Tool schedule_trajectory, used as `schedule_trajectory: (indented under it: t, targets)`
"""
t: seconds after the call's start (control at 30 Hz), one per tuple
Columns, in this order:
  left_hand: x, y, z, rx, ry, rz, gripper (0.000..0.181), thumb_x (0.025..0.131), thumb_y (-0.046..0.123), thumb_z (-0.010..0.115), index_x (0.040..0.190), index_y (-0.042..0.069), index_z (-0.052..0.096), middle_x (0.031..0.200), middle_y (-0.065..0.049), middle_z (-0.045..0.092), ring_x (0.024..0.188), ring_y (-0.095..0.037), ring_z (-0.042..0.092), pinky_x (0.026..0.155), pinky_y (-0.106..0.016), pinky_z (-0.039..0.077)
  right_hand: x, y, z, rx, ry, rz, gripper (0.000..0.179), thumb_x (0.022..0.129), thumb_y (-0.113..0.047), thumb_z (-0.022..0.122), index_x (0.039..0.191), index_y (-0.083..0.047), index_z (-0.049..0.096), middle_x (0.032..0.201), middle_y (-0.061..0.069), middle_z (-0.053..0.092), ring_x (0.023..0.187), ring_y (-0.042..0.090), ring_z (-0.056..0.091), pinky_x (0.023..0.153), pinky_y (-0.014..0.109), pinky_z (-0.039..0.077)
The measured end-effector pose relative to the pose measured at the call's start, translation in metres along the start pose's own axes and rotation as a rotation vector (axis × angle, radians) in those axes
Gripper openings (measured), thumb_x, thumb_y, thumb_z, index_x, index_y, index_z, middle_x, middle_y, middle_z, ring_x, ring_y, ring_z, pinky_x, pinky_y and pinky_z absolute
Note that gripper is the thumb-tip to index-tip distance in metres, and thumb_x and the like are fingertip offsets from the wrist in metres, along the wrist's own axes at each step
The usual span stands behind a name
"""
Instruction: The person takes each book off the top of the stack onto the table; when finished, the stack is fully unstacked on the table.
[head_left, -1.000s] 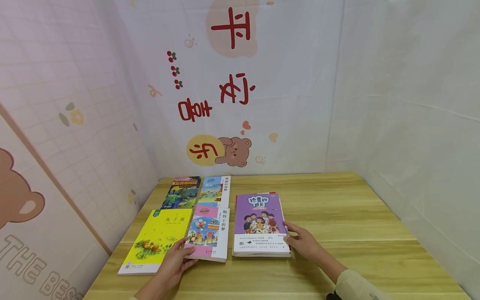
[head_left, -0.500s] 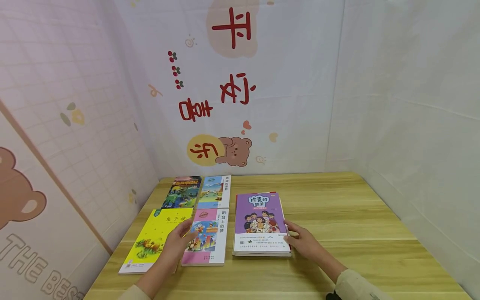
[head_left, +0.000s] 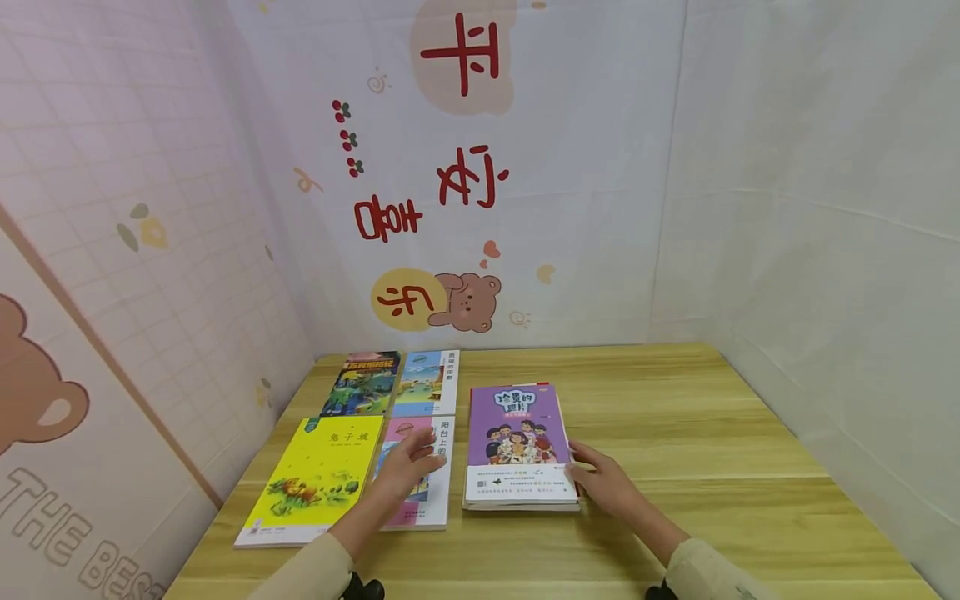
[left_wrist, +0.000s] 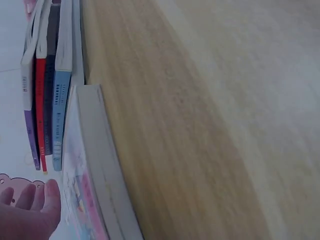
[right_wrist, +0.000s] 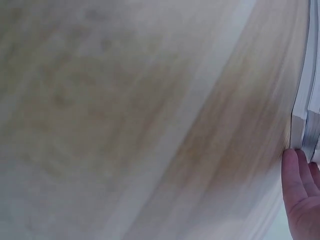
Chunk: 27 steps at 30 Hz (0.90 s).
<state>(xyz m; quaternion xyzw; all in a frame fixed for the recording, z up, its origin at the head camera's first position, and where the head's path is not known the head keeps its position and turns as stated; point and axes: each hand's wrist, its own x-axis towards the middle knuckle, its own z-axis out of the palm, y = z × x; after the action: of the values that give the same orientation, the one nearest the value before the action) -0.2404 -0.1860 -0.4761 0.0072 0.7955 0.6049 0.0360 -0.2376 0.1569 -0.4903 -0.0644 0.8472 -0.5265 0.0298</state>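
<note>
Here, the left hand [head_left: 405,468] hovers above the pink-and-white paperback [head_left: 431,498], its fingers loosely bent and holding nothing. The right hand [head_left: 600,477] rests its fingers, fairly straight, against the right edge of the stack of books [head_left: 521,446], touching rather than gripping. A purple-and-white cover tops that stack, which lies flat on the wooden surface [head_left: 660,425], just right of the paperback; the left wrist view shows red and blue spines below. Left of the paperback lies a yellow book [head_left: 315,479]; behind these lie a dark-green book [head_left: 365,383] and a blue-and-white one [head_left: 426,383].
</note>
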Motion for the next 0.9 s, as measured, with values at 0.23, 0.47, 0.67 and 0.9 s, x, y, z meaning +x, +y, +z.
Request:
schedule_trajectory:
  t: [0.23,0.47,0.67,0.9]
  targets:
    - [0.008,-0.005,0.012,0.051,-0.12,0.024,0.066,0.093,0.013,0.07,0.15,-0.001,0.039,0.147,-0.023,0.045,0.135,-0.042,0.041,0.103,-0.049,0.045,0.002,0.0,0.006,0.078,0.007,0.03,0.051,0.096,-0.012,0.066,0.141,0.006,0.049,0.133,0.03,0.055,0.113,0.044,0.061,0.087,0.047,0.054]
    - [0.01,-0.008,0.014,0.123,-0.189,0.04,0.068,0.09,0.013,0.074,0.147,-0.003,0.042,0.146,-0.023,0.046,0.135,-0.043,0.041,0.107,-0.054,0.037,0.003,-0.001,0.007,0.109,0.003,0.031,0.053,0.095,-0.01,0.067,0.141,0.007,0.049,0.136,0.028,0.053,0.113,0.044,0.061,0.078,0.042,0.057]
    - [0.012,-0.014,0.017,0.153,-0.206,0.057,0.074,0.087,0.02,0.079,0.147,-0.002,0.043,0.146,-0.022,0.047,0.136,-0.041,0.041,0.109,-0.054,0.035,0.002,0.001,0.007,0.11,0.001,0.031,0.054,0.094,-0.01,0.068,0.141,0.007,0.049,0.136,0.028,0.053,0.113,0.043,0.061,0.077,0.041,0.057]
    - [0.008,-0.011,0.028,0.178,-0.191,0.071,0.079,0.086,0.025,0.08,0.148,-0.002,0.04,0.147,-0.024,0.044,0.136,-0.045,0.039,0.107,-0.058,0.035,0.001,0.004,0.005,0.082,0.006,0.019,0.054,0.094,-0.013,0.068,0.141,0.007,0.049,0.136,0.027,0.054,0.114,0.043,0.06,0.079,0.04,0.056]
